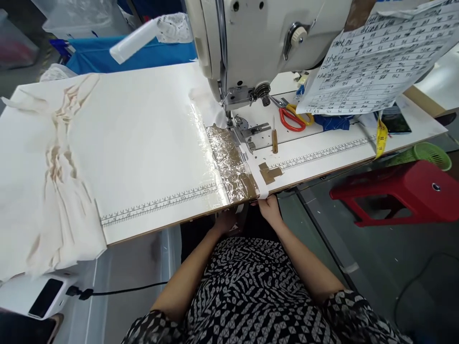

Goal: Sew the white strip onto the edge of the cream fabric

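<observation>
A narrow white fabric strip [255, 169] runs from the sewing machine's needle area [229, 119] toward me and folds over the table's front edge. Just below that edge, my right hand [269, 209] is closed at the strip's end, its fingertips partly hidden. My left hand [225, 220] is in shadow under the tabletop, beside a dim object I cannot make out; its fingers do not show clearly. The sewing machine [265, 43] stands above, with shiny clear film over brown tape [231, 162] on the table left of the strip.
Gathered cream fabric [64, 191] lies on the left of the white table [143, 134]. Scissors [292, 117], a wooden-handled awl [274, 138] and a yellow tape measure [381, 138] are at right. A handwritten sheet [376, 62] hangs above them. A red stool [398, 191] stands right.
</observation>
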Available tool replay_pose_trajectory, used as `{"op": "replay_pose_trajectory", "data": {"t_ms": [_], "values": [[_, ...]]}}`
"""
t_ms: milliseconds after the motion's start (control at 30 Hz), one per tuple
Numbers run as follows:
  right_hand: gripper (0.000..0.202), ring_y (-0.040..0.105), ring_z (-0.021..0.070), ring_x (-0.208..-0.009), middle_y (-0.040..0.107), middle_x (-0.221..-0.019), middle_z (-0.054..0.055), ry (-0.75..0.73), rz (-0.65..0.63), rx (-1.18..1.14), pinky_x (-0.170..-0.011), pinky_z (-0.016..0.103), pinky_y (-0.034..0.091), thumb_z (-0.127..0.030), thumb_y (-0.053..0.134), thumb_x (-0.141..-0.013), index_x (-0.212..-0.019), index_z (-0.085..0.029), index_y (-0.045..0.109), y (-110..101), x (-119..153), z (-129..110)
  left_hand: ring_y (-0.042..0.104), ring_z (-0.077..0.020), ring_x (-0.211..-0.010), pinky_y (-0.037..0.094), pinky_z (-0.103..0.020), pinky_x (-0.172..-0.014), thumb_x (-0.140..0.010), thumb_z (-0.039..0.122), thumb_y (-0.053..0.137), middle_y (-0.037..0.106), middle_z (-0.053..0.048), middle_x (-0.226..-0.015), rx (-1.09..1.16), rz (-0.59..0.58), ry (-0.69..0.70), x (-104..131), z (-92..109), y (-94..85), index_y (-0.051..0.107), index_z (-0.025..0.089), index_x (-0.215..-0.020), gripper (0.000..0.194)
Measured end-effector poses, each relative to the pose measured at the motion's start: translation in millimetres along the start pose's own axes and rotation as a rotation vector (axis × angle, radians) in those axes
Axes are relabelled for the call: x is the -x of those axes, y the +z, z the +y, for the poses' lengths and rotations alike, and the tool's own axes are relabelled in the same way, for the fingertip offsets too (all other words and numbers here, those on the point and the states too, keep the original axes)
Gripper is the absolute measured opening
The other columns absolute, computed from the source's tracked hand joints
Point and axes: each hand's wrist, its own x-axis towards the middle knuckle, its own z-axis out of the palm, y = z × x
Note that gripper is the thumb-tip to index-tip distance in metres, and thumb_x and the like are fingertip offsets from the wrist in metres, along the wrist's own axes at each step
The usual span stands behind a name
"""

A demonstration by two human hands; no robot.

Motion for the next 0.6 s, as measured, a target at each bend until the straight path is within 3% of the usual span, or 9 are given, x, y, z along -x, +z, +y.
{"op": "replay_pose_trajectory", "data": {"t_ms": [100,233,300,367,433,500,600], "values": [[0.031,0.065,0.0233,-0.102,0.063,-0.124,0.008,0.009,0.002,-0.044,-0.085,0.043,0.057,-0.034,0.061,-0.097,-0.124,-0.018,0.06,0.6,-2.1,1.8,0.064,-0.0193,-0.095,0.053,-0.04,-0.089,-0.099,0.042,0.05,0.067,-0.006,-0.105,0.096,0.052,0.048,20.5,21.4,-16.7,0.063,0.016,-0.11,0.031],[0.028,0.067,0.0211,-0.096,0.065,-0.119,0.008,0.021,0.024,-0.104,-0.081,0.04,0.058,-0.034,0.061,-0.098,-0.12,-0.018,0.062,1.5,0.4,6.6,0.064,-0.0168,-0.073,0.053,-0.03,-0.077,-0.104,0.047,0.02,0.066,-0.002,-0.072,0.171,0.101,0.126,50.8,47.2,-40.1,0.067,0.018,-0.102,0.055],[0.027,0.067,0.0186,-0.089,0.066,-0.113,0.007,0.013,0.038,-0.138,-0.075,0.036,0.059,-0.034,0.061,-0.098,-0.12,-0.016,0.061,-0.7,7.6,8.8,0.065,-0.0193,-0.079,0.052,-0.029,-0.08,-0.102,0.053,0.02,0.067,-0.003,-0.075,0.151,0.127,0.131,56.5,51.2,-49.6,0.068,0.019,-0.096,0.059],[0.029,0.068,0.016,-0.079,0.067,-0.107,0.006,-0.008,0.048,-0.169,-0.066,0.031,0.059,-0.035,0.061,-0.098,-0.119,-0.016,0.059,-6.8,20.1,8.9,0.065,-0.0247,-0.098,0.049,-0.033,-0.092,-0.1,0.054,0.027,0.07,-0.006,-0.091,0.094,0.158,0.102,55.7,47.0,-54.3,0.067,0.019,-0.099,0.053],[0.03,0.067,0.0147,-0.069,0.068,-0.099,0.005,-0.038,0.046,-0.193,-0.057,0.028,0.057,-0.039,0.06,-0.096,-0.117,-0.018,0.059,-17.6,37.9,4.0,0.055,-0.0328,-0.121,0.041,-0.041,-0.105,-0.097,0.049,0.041,0.068,-0.011,-0.114,0.017,0.185,0.052,53.4,37.1,-50.3,0.065,0.018,-0.113,0.043],[0.031,0.067,0.0156,-0.063,0.069,-0.088,0.004,-0.075,0.037,-0.213,-0.053,0.029,0.057,-0.045,0.058,-0.093,-0.112,-0.02,0.061,-32.1,60.5,-9.3,0.046,-0.0377,-0.132,0.036,-0.046,-0.11,-0.093,0.042,0.051,0.061,-0.015,-0.13,-0.047,0.171,0.008,55.1,25.4,-35.5,0.061,0.015,-0.123,0.041],[0.028,0.068,0.0176,-0.068,0.071,-0.086,0.004,-0.149,0.028,-0.248,-0.064,0.034,0.06,-0.044,0.056,-0.095,-0.11,-0.023,0.064,-55.0,100.6,-44.3,0.058,-0.0322,-0.12,0.045,-0.041,-0.102,-0.094,0.035,0.051,0.065,-0.014,-0.125,-0.083,0.048,-0.012,67.4,12.8,-0.7,0.063,0.017,-0.122,0.035]]}}
